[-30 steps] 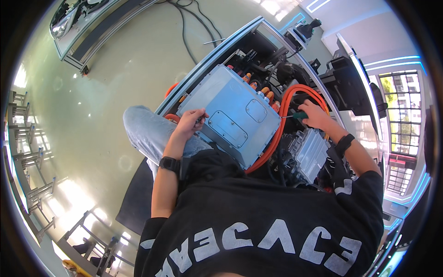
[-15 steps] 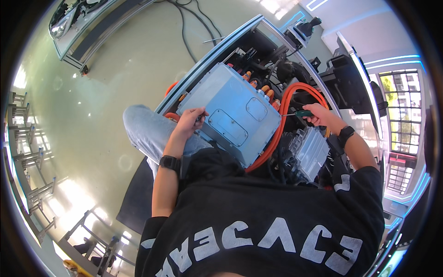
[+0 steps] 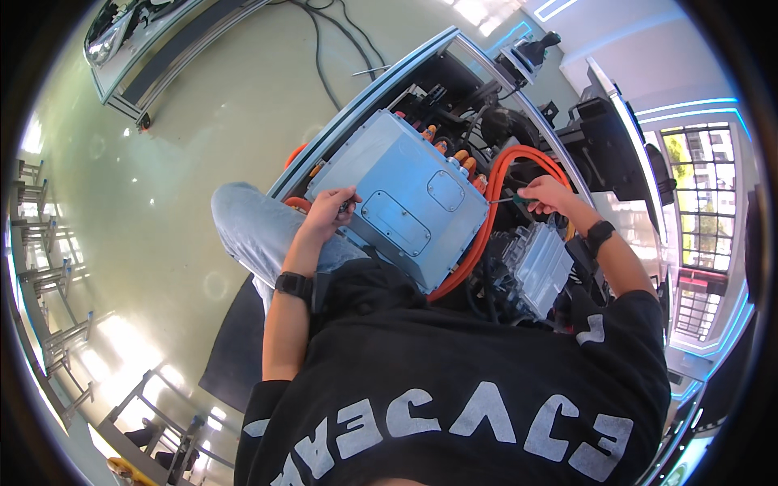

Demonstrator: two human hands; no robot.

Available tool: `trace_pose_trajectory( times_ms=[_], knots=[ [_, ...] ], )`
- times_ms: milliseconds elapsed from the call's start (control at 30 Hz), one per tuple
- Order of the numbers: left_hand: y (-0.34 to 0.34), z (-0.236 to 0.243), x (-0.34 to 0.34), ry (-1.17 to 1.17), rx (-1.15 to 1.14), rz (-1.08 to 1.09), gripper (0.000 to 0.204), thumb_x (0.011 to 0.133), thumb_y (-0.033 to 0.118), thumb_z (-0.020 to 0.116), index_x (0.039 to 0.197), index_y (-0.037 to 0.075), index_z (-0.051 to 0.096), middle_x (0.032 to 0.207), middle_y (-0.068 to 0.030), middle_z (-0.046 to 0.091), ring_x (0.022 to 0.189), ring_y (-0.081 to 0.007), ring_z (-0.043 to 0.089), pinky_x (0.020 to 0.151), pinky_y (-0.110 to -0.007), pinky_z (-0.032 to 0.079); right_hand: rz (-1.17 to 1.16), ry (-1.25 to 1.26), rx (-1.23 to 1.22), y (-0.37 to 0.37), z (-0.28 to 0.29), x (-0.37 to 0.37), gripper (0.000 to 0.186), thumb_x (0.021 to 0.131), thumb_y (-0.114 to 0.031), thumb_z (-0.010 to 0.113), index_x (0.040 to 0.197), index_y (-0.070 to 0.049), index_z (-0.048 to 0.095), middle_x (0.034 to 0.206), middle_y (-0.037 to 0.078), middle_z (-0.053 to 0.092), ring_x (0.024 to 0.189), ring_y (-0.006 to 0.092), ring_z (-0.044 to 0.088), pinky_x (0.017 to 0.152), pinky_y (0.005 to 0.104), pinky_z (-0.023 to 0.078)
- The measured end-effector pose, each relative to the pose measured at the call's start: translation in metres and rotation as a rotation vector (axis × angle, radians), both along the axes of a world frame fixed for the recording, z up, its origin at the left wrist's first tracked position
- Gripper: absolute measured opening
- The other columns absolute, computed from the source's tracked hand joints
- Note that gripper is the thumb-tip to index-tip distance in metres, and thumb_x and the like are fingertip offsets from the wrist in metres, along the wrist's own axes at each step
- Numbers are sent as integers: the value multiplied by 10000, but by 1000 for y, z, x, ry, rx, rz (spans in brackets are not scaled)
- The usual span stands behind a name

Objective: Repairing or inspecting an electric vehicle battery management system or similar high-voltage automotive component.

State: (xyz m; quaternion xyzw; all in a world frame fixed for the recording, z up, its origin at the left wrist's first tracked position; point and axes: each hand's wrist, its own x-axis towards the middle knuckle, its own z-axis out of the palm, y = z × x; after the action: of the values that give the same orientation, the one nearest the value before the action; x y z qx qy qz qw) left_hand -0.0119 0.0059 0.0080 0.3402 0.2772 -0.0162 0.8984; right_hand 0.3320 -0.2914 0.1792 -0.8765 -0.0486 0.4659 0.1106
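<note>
A grey-blue metal box (image 3: pixel 377 166) with two bolted cover plates lies tilted in front of me. My right hand (image 3: pixel 548 195) is closed around the green handle of a screwdriver (image 3: pixel 519 199), right of the box. The thin shaft points left and its tip meets the box's right side; what it touches there is too small to make out. At the box's left edge, my left hand (image 3: pixel 327 212) is closed, with something small and dark in its fingers that I cannot name. Thick orange cables (image 3: pixel 496 174) loop behind the screwdriver, beside the box.
An aluminium-profile frame (image 3: pixel 381 81) surrounds the box. Orange connectors (image 3: pixel 462 158) line its far side. A silver finned unit (image 3: pixel 536 267) sits below my right hand. My bent knee (image 3: pixel 243 215) is at the left. Black cables (image 3: pixel 320 57) lie on the floor, near another bench (image 3: pixel 174 53).
My right hand has moved slightly toward the box, and its fingers now cover more of the screwdriver's handle. My left hand stays at the box's left edge. The whole view has shifted slightly.
</note>
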Motion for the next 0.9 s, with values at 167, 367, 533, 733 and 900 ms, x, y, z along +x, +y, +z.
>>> trace_pose_trajectory(
  times_ms=[167,367,533,733,900],
  knots=[
    [-1,0,3,-31,26,-1,284,935,263,558,871,-14,571,642,-14,505,474,-60,348,449,-195,268,1365,-801,710,-14,-14,12,288,817,-253,704,898,-6,581,671,110,596,419,145,525,375,253,332],
    [-2,0,-2,-13,15,-10,290,936,268,557,870,-14,572,641,-12,505,475,-61,346,452,-198,273,-76,-27,-8,-3,3,7,348,848,-313,662,896,17,559,589,98,565,406,151,519,353,253,323],
    [-3,0,3,-27,11,-4,297,935,269,555,866,-18,589,630,-4,504,477,-57,355,446,-200,272,1474,-781,520,-26,-10,8,309,797,-200,692,973,15,559,743,126,650,442,162,580,397,311,428],
    [0,0,-2,-33,4,5,293,935,264,554,863,-17,587,622,-4,502,474,-59,355,453,-206,282,13,-202,-94,-12,-11,0,255,853,-232,625,895,19,617,679,96,626,426,142,560,390,290,428],
    [0,0,2,-17,22,-5,291,936,262,553,857,-16,587,624,-3,502,476,-60,357,452,-204,278,326,-136,-44,-24,-1,-1,279,805,-228,686,945,0,605,697,94,626,445,152,562,393,297,421]
  ],
)
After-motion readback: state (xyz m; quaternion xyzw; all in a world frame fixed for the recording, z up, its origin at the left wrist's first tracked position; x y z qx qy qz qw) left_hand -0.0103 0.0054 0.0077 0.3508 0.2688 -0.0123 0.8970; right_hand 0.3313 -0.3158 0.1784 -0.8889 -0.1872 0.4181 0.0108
